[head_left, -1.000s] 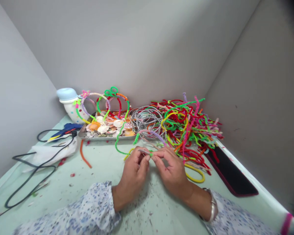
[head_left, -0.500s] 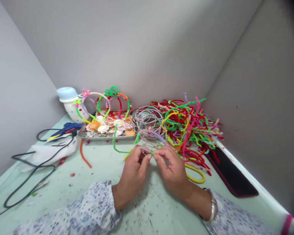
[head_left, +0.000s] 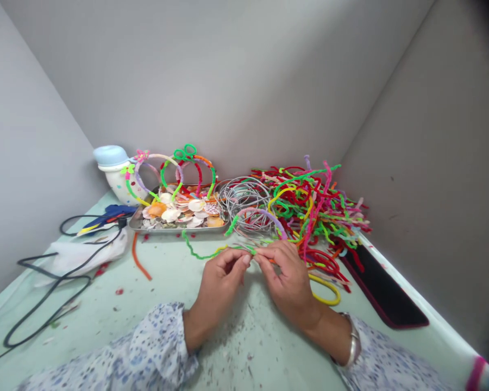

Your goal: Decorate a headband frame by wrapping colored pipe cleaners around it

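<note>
My left hand and my right hand meet fingertip to fingertip over the middle of the table. Thumb and fingers of the left are pinched on a green pipe cleaner, whose free end trails left and curls up near the tray. My right hand pinches the same small spot, where green fuzz and a thin grey wire show. Behind the right fingers rises a curved band wrapped in pink, purple and green pipe cleaner. How the band joins what I pinch is hidden by my fingers.
A metal tray of shells holds several wrapped headbands. Beside it lie coiled grey wire and a heap of pipe cleaners. A white bottle, blue-handled tool, black cable and dark flat case flank these.
The green pipe cleaner's loose end has dropped and swung left, away from the tray's shells. My left fingertips have shifted slightly, and the curved band has tipped a little to the right.
</note>
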